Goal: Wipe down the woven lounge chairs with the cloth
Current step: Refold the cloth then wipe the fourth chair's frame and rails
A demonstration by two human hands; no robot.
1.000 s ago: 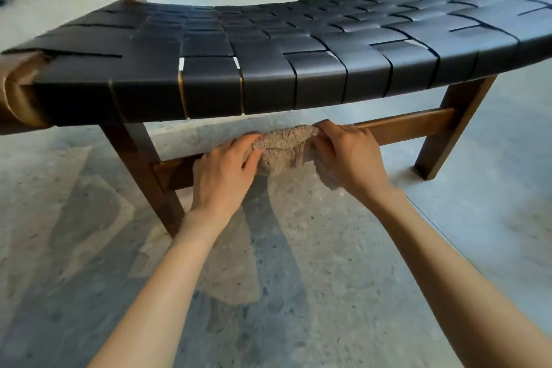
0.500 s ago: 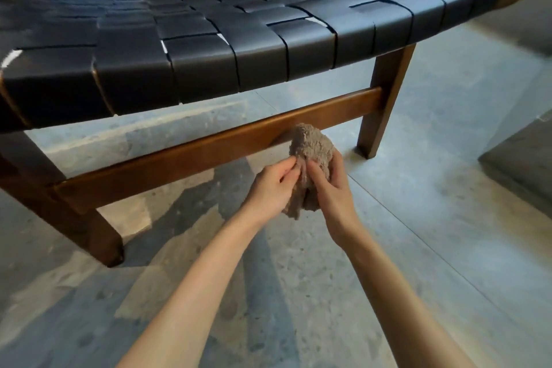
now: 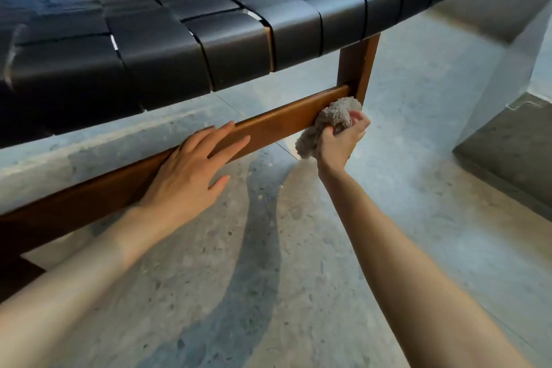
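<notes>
Grey cloth [image 3: 337, 112] bunched in right hand [image 3: 340, 143] against wooden rail [image 3: 277, 125]; left hand [image 3: 188, 173] flat on rail.

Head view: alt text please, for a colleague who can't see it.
The right hand grips a bunched grey-brown cloth against the right end of the chair's wooden front rail, where it meets the leg. The left hand rests with straight fingers on the rail further left, below the black woven seat.
</notes>
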